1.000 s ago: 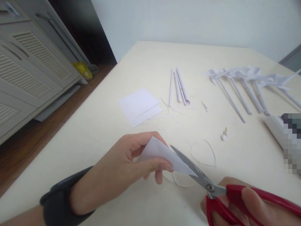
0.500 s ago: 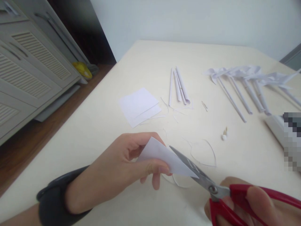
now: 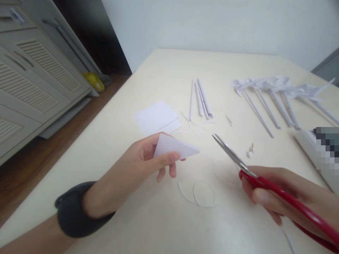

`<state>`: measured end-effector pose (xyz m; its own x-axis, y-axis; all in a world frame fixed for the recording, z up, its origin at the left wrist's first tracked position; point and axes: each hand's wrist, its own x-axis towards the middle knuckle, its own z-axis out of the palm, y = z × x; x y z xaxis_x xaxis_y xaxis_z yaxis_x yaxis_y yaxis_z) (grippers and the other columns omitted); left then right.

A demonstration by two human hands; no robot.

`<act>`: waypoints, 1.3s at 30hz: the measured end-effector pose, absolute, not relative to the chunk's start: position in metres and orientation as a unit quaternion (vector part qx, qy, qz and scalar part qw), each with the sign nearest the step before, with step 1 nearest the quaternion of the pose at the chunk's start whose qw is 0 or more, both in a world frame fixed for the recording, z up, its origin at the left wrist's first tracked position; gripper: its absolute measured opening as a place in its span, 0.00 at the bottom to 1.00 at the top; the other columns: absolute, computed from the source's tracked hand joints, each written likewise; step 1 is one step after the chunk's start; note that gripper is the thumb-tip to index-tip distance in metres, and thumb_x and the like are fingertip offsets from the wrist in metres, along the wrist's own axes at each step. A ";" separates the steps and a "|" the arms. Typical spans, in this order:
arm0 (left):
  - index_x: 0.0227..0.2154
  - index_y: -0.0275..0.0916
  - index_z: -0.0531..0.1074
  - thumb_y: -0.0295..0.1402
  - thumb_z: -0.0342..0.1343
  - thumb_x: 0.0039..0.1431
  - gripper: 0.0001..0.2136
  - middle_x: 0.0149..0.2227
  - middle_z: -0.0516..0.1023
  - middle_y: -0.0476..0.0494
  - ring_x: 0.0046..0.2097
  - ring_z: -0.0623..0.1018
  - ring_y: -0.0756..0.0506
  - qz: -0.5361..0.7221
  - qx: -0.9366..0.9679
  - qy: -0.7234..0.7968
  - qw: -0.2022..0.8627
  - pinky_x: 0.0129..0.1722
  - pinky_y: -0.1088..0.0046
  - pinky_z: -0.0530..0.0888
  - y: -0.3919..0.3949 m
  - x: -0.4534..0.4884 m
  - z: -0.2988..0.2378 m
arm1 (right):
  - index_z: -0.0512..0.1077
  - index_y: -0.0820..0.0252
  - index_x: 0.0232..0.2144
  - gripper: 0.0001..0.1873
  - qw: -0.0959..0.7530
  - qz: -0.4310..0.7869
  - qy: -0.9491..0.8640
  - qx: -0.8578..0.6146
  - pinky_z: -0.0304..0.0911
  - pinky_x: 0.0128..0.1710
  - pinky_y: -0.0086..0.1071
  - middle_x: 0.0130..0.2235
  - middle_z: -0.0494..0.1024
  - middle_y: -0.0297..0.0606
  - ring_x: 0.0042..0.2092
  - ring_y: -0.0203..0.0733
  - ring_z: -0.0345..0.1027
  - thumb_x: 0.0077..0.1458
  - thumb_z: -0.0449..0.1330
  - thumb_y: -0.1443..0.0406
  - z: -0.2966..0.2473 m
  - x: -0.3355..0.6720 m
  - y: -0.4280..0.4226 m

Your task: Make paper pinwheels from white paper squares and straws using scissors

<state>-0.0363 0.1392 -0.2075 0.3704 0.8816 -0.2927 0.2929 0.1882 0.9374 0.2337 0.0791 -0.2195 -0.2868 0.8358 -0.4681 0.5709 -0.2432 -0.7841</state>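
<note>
My left hand pinches a folded white paper triangle above the cream table. My right hand grips red-handled scissors with the blades closed and pointing up-left, a short way right of the triangle and not touching it. Thin curled paper offcuts lie on the table between and below the two hands. A dark wristband sits on my left wrist.
Flat white paper squares lie behind the left hand. Rolled paper sticks and several finished paper pinwheels are farther back. A small white pin lies near the scissor tips. A blurred-out object is at the right edge. Cabinets stand left.
The scissors have come off the folded paper and swung right, blades closed. The left hand lifted the triangle up and back; a cut strip now lies on the table.
</note>
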 end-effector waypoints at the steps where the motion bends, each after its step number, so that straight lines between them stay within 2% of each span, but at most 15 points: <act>1: 0.34 0.39 0.67 0.38 0.52 0.56 0.08 0.21 0.69 0.53 0.22 0.65 0.53 0.241 0.582 0.506 0.589 0.21 0.79 0.63 0.138 -0.035 -0.208 | 0.65 0.57 0.22 0.12 0.082 0.437 -0.657 -0.609 0.55 0.22 0.30 0.22 0.68 0.35 0.23 0.37 0.61 0.50 0.56 0.56 -0.219 0.230 0.085; 3: 0.38 0.40 0.66 0.38 0.53 0.54 0.11 0.19 0.67 0.54 0.21 0.63 0.53 0.223 0.575 0.520 0.591 0.20 0.79 0.60 0.134 -0.032 -0.207 | 0.63 0.57 0.22 0.12 0.057 0.265 -0.720 -0.638 0.55 0.23 0.31 0.25 0.68 0.36 0.24 0.38 0.61 0.51 0.55 0.57 -0.220 0.223 0.094; 5: 0.40 0.42 0.65 0.38 0.55 0.52 0.13 0.18 0.64 0.56 0.20 0.62 0.53 0.209 0.572 0.531 0.589 0.19 0.80 0.58 0.131 -0.030 -0.204 | 0.64 0.57 0.26 0.10 0.051 0.189 -0.750 -0.632 0.56 0.25 0.32 0.29 0.68 0.37 0.25 0.37 0.62 0.52 0.53 0.58 -0.224 0.218 0.098; 7: 0.42 0.42 0.64 0.37 0.55 0.51 0.14 0.20 0.66 0.55 0.21 0.63 0.53 0.205 0.575 0.530 0.588 0.20 0.80 0.59 0.129 -0.029 -0.202 | 0.65 0.57 0.32 0.09 0.062 0.154 -0.756 -0.633 0.58 0.25 0.31 0.33 0.69 0.38 0.26 0.37 0.64 0.53 0.52 0.58 -0.226 0.217 0.098; 10: 0.44 0.44 0.62 0.37 0.57 0.50 0.18 0.27 0.69 0.51 0.26 0.68 0.51 0.206 0.589 0.527 0.577 0.23 0.78 0.63 0.127 -0.029 -0.198 | 0.63 0.56 0.42 0.13 0.089 0.122 -0.753 -0.641 0.62 0.27 0.31 0.40 0.70 0.40 0.33 0.41 0.68 0.54 0.52 0.60 -0.227 0.218 0.096; 14: 0.48 0.49 0.59 0.36 0.59 0.48 0.23 0.28 0.68 0.52 0.28 0.69 0.49 0.199 0.618 0.535 0.542 0.25 0.76 0.64 0.126 -0.032 -0.197 | 0.63 0.55 0.43 0.14 0.103 0.097 -0.768 -0.624 0.64 0.31 0.33 0.43 0.71 0.39 0.38 0.43 0.69 0.53 0.53 0.62 -0.229 0.217 0.096; 18: 0.48 0.48 0.59 0.37 0.57 0.49 0.22 0.26 0.66 0.53 0.25 0.66 0.51 0.210 0.630 0.528 0.530 0.24 0.77 0.62 0.122 -0.031 -0.193 | 0.64 0.54 0.43 0.13 0.101 0.099 -0.784 -0.604 0.65 0.31 0.32 0.42 0.71 0.39 0.38 0.42 0.69 0.54 0.53 0.63 -0.228 0.216 0.099; 23: 0.48 0.47 0.59 0.39 0.55 0.51 0.20 0.24 0.63 0.54 0.23 0.61 0.53 0.224 0.627 0.511 0.544 0.21 0.79 0.59 0.118 -0.028 -0.187 | 0.65 0.55 0.44 0.13 0.099 0.126 -0.795 -0.585 0.65 0.37 0.34 0.43 0.69 0.40 0.42 0.43 0.67 0.54 0.52 0.63 -0.226 0.216 0.101; 29: 0.49 0.44 0.57 0.41 0.56 0.51 0.23 0.31 0.65 0.51 0.25 0.61 0.54 0.209 0.625 0.462 0.594 0.21 0.79 0.59 0.116 -0.029 -0.190 | 0.66 0.56 0.41 0.12 0.081 0.139 -0.807 -0.568 0.64 0.38 0.36 0.42 0.68 0.40 0.41 0.43 0.65 0.53 0.54 0.63 -0.220 0.215 0.104; 32: 0.50 0.44 0.54 0.44 0.53 0.53 0.24 0.32 0.64 0.49 0.25 0.60 0.54 0.184 0.621 0.439 0.622 0.21 0.79 0.58 0.117 -0.030 -0.190 | 0.66 0.56 0.40 0.11 0.080 0.146 -0.815 -0.554 0.63 0.39 0.35 0.42 0.68 0.39 0.41 0.42 0.65 0.52 0.54 0.63 -0.213 0.214 0.103; 36: 0.52 0.43 0.51 0.45 0.48 0.57 0.23 0.30 0.62 0.52 0.24 0.57 0.55 0.148 0.615 0.406 0.660 0.22 0.78 0.57 0.117 -0.030 -0.189 | 0.67 0.55 0.38 0.09 0.144 0.161 -0.797 -0.563 0.62 0.37 0.33 0.41 0.69 0.37 0.38 0.39 0.66 0.54 0.53 0.62 -0.191 0.203 0.096; 39: 0.52 0.43 0.48 0.46 0.46 0.58 0.23 0.25 0.57 0.56 0.23 0.56 0.54 0.145 0.616 0.387 0.671 0.22 0.77 0.56 0.116 -0.028 -0.193 | 0.67 0.53 0.36 0.07 0.202 0.238 -0.784 -0.536 0.62 0.34 0.30 0.40 0.69 0.35 0.35 0.36 0.66 0.56 0.53 0.61 -0.174 0.186 0.091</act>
